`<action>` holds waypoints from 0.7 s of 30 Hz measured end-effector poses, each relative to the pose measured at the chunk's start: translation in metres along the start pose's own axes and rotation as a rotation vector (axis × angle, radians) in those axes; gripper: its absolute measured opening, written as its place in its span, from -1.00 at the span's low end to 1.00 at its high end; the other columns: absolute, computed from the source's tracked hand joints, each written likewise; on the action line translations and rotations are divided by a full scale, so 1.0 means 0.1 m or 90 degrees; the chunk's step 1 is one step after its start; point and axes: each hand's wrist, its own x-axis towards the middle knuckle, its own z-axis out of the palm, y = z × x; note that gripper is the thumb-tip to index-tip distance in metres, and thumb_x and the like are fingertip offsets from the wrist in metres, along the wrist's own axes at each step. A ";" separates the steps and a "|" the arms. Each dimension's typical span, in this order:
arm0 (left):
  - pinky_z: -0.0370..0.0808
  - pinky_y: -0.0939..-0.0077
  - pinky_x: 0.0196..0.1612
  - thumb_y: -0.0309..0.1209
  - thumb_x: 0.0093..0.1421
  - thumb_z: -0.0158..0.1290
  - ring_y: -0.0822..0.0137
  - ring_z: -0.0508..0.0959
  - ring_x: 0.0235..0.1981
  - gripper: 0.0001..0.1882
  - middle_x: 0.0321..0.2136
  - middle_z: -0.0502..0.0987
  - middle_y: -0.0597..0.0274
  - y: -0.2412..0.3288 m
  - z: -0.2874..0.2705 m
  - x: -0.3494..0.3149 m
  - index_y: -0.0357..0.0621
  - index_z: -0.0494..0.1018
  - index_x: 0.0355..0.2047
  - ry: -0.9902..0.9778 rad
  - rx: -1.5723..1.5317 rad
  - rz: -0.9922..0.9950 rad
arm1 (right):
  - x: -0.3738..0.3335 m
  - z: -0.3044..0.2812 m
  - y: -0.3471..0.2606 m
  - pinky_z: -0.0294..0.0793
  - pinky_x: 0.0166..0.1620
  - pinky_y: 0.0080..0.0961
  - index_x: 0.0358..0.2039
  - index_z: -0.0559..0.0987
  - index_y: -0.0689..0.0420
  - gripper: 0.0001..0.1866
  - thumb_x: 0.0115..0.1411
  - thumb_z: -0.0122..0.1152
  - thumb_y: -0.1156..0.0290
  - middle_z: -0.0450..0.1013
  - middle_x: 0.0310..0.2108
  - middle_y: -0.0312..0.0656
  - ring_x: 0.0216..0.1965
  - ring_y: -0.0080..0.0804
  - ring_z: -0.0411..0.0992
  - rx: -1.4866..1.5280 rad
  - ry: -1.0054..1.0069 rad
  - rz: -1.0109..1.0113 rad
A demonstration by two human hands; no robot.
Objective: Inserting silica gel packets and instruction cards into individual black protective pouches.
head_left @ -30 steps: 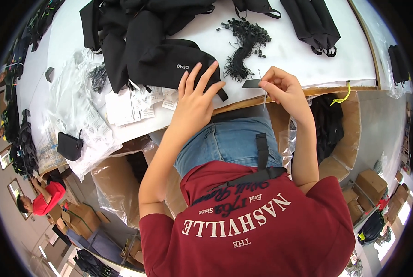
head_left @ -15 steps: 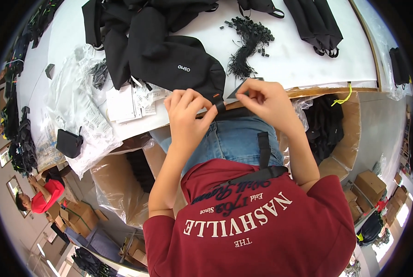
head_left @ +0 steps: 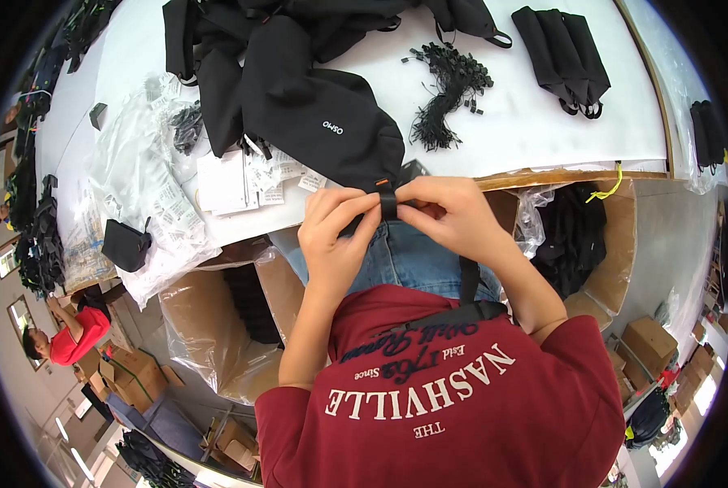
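A black fabric bag (head_left: 315,126) with small white lettering and an orange tab lies at the table's near edge, its narrow end toward me. At that end my left hand (head_left: 331,232) pinches a black strap loop (head_left: 387,203) from the left side. My right hand (head_left: 452,213) is closed at the loop's right side, fingertips touching or almost touching it. A dark hang tag (head_left: 414,171) sticks out just beyond the right fingers; its string is too small to make out.
A bundle of black tag strings (head_left: 445,98) lies right of the bag. More black bags (head_left: 561,61) rest at the far right. Leftward are white labels (head_left: 222,183), crumpled clear plastic (head_left: 148,163) and a small black pouch (head_left: 126,246). Plastic-lined cartons (head_left: 209,325) stand below the table edge.
My right hand has moved left and slightly down to the strap loop, bringing the hang tag along. My left hand keeps its pinch on the loop, which is now a little lower.
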 end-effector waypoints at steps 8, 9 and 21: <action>0.44 0.63 -0.33 -0.58 0.22 0.00 0.46 0.46 -0.45 -0.93 -0.41 0.51 0.14 0.11 -0.12 -0.03 -0.31 0.38 -0.29 0.053 -0.487 -0.244 | 0.03 -0.17 0.01 0.28 -0.28 -0.70 -0.32 0.39 0.15 -0.86 0.17 0.17 0.48 0.35 -0.40 -0.31 -0.36 -0.66 0.31 0.482 -0.028 0.197; 0.44 0.63 -0.33 -0.58 0.22 0.00 0.46 0.46 -0.45 -0.93 -0.41 0.51 0.14 0.12 -0.13 -0.03 -0.31 0.38 -0.29 0.054 -0.486 -0.244 | 0.04 -0.17 0.02 0.28 -0.28 -0.70 -0.32 0.39 0.15 -0.86 0.17 0.17 0.48 0.35 -0.40 -0.31 -0.36 -0.66 0.31 0.483 -0.029 0.196; -0.05 0.77 -0.58 -0.54 0.17 0.11 0.75 0.10 -0.68 -0.91 -0.72 0.30 0.56 0.22 -0.02 -0.07 -0.26 0.48 -0.30 -0.067 -0.325 -0.284 | 0.02 -0.04 0.00 0.32 -0.48 -0.74 -0.34 0.45 0.16 -0.88 0.16 0.21 0.47 0.55 -0.46 -0.19 -0.53 -0.58 0.45 0.531 -0.006 0.244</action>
